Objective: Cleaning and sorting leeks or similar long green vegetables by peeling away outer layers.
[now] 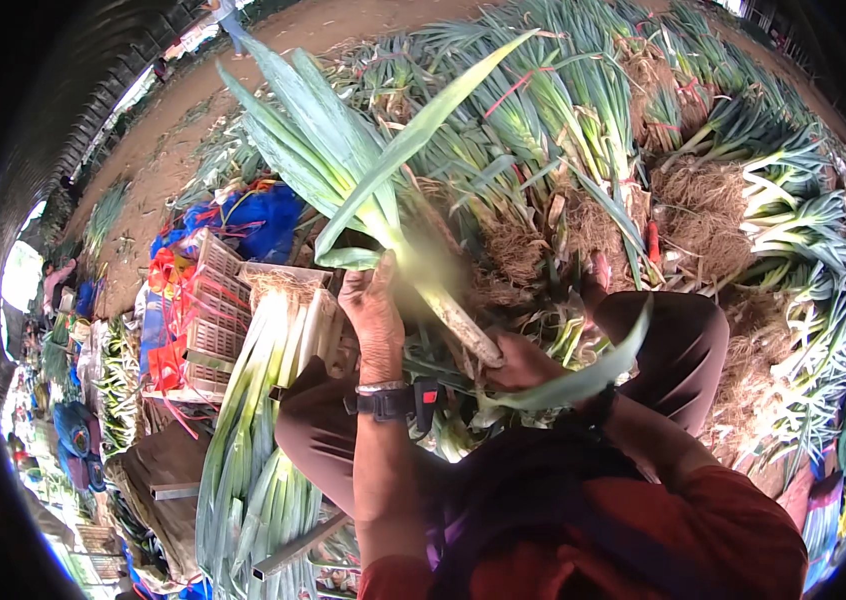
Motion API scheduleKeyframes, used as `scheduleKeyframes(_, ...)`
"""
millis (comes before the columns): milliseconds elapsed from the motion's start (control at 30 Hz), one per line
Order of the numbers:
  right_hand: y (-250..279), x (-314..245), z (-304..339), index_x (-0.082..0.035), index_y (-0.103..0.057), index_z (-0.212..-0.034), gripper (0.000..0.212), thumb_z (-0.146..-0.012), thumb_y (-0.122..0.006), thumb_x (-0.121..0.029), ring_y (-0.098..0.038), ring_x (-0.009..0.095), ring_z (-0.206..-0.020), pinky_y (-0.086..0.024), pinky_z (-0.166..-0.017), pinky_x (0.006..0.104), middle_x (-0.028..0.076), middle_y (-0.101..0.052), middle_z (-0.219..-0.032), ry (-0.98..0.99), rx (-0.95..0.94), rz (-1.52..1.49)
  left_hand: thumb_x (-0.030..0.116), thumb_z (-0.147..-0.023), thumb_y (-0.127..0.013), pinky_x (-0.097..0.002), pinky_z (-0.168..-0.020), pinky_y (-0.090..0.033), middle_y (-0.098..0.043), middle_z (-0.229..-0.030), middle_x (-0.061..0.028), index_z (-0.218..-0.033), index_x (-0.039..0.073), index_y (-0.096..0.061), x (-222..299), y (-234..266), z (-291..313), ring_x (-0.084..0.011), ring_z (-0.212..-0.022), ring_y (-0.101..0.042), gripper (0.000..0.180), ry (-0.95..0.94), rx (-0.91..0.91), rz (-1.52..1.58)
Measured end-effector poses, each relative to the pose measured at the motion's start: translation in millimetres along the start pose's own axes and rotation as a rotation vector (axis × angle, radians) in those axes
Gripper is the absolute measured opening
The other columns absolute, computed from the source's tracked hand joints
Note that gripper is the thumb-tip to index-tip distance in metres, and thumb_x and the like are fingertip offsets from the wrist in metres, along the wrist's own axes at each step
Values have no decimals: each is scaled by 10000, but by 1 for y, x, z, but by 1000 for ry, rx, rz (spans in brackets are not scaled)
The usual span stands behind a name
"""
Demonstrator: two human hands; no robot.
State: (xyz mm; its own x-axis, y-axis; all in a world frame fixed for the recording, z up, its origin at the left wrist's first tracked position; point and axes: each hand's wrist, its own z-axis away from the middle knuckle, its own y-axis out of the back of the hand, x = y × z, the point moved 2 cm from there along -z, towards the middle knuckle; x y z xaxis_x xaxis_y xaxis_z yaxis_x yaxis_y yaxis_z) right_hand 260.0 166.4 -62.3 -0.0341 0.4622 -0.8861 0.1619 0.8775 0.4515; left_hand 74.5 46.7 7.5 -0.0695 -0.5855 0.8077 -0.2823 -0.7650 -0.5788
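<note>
A thick leek [458, 322] slants across the middle, its broad green leaves fanned out to the upper left and its pale root end toward my right hand. My left hand [373, 305] is closed around the stem just below the leaves. My right hand [525, 362] is closed beside the root end; a long loose green leaf [583, 380] crosses over it and the wrist. Its fingers are partly hidden, and the leaf seems to be in its grip. To the left, several trimmed leeks [268, 370] lie with their roots on a crate.
A pale plastic crate [218, 300] with red ribbon stands at the left, with blue sheeting [268, 220] behind it. Tied leek bundles [563, 120] with matted roots [698, 205] cover the ground ahead and right. Bare soil [343, 22] lies beyond. A metal bar [298, 550] is at lower left.
</note>
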Motion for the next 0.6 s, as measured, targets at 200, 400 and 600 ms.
scheduleKeyframes(200,-13,-3,2,0,-517,-1090,424,-777,-742,-176,-605,232,-742,-489,-650,355,137,-592,-921,220,115,-31,25,-796,-686,-341,-667,-499,-670,-898,-124,-925,-19,-605,12,-26,27,-179,-737,-636,159,-355,36,-1115)
scheduleKeyframes(400,-41,66,8,31,-454,-1178,471,-810,-699,-132,-602,257,-776,-482,-655,356,155,-556,-971,275,238,-127,-69,-757,-615,-381,-791,-542,-647,-1021,-186,-962,-16,-605,6,-41,70,-349,-927,-653,212,-816,-534,-1265)
scheduleKeyframes(600,-14,72,56,0,-426,-1291,463,-891,-605,-150,-568,193,-996,-487,-825,333,121,-552,-1154,-55,-83,-423,-44,-694,-634,-390,-814,-562,-631,-1041,-191,-901,-45,-601,10,-61,155,-351,-993,-640,210,-870,-979,-1142)
